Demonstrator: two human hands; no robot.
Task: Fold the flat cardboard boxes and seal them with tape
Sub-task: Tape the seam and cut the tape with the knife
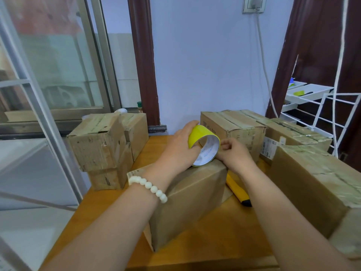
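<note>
Left hand [179,148]: fingers curled round the outside of a roll of yellow tape [199,133] with a white-lined core, gripping it on edge.
Right hand [233,156]: fingertips pinched at the roll's right rim; whether a loose tape end lies between them cannot be told.
Roll's place: at the far top edge of a closed brown cardboard box [187,202], seemingly touching it.
Box's place: middle of the orange wooden bench [224,235].
Cutter: a yellow-and-black utility knife [237,189] lies on the bench just right of that box.
Left side: stacked worn cardboard boxes [101,147].
Right side: taped cardboard boxes [312,184].
Left wrist: white bead bracelet [148,185].
</note>
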